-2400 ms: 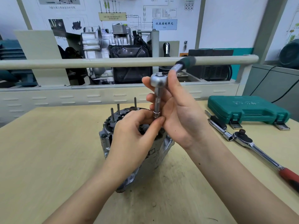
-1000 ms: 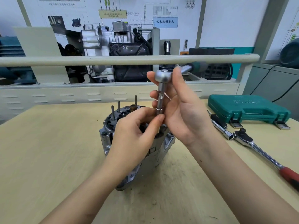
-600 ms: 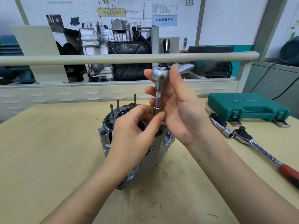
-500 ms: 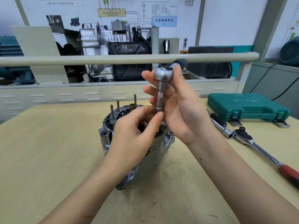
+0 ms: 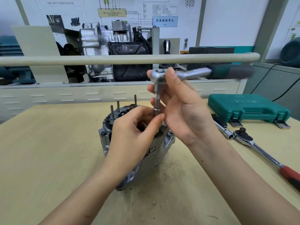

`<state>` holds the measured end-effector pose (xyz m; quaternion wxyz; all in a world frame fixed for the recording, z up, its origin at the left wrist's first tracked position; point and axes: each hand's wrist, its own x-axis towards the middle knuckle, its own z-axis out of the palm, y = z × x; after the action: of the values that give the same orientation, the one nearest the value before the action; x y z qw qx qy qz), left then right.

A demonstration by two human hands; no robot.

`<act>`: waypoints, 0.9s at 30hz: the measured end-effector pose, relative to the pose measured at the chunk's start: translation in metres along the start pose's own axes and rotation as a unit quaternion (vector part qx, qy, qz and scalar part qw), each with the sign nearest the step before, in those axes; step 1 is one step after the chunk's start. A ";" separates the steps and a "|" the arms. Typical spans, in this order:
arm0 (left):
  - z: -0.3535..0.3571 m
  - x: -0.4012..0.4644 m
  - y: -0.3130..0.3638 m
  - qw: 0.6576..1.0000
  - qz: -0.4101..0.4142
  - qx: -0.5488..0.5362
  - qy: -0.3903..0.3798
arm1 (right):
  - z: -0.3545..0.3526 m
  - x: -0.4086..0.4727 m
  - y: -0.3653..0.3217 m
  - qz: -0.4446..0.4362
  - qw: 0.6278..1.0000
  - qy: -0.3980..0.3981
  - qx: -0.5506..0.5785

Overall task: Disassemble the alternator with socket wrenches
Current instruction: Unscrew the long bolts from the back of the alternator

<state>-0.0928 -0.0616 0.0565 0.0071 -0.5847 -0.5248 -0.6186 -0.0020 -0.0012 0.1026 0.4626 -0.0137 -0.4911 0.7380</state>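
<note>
left hand (image 5: 134,132) pinched the socket (image 5: 156,113) onto the alternator (image 5: 146,153); right hand (image 5: 180,109) gripped the ratchet (image 5: 159,76). its handle had swung right, likely loosening a fastener.

One alternator (image 5: 151,153), two ratchet wrenches (image 5: 183,75) (image 5: 259,153), one toolcase (image 5: 248,108).

A blue label (image 5: 165,21) on the white wall chart (image 5: 178,21) behind the bench reads "仪表控制单元", with a smaller line below that looks like "T16". The print on the yellow box (image 5: 112,13) and the embossed lettering on the green tool case (image 5: 248,108) are too blurred to read.
</note>
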 end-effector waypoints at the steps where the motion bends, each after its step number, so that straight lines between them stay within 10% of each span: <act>1: 0.000 0.000 0.000 1.000 -0.004 0.001 0.004 | 0.001 0.000 0.001 0.008 1.000 -0.007 -0.007; 27: -0.001 0.000 -0.002 0.999 0.012 0.028 -0.019 | -0.001 0.005 -0.003 0.048 0.999 -0.012 -0.006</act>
<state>-0.0947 -0.0615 0.0554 0.0211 -0.6019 -0.5349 -0.5925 -0.0020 0.0031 0.1066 0.4204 -0.0311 -0.4997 0.7567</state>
